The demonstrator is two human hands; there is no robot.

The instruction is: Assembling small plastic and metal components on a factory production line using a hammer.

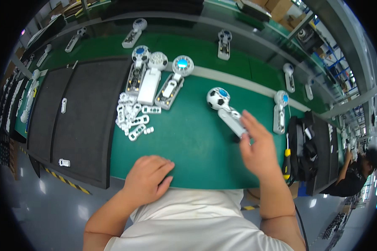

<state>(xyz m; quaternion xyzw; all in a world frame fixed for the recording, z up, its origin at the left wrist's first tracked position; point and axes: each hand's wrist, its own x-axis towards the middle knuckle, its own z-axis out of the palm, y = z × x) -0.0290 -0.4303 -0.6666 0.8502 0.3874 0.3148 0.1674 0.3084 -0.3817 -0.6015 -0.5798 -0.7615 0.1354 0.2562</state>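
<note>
My right hand has its fingers and thumb around the lower end of a white handheld device, which looks like a small fan. Its round head carries a black-and-white football pattern and a blue centre. The device slants up and left over the green mat. At the mat's front edge rests my left hand, fingers loosely bent, thumb apart, nothing visible in it. Beyond it lie a pile of small white plastic frames and several similar devices; one has its inner parts exposed, another shows a closed white handle.
Left stands a black tray with a few white pieces. At right are another device, a yellow-black screwdriver and a black bag-like bundle. More devices lie on a green belt behind. A co-worker sits far right.
</note>
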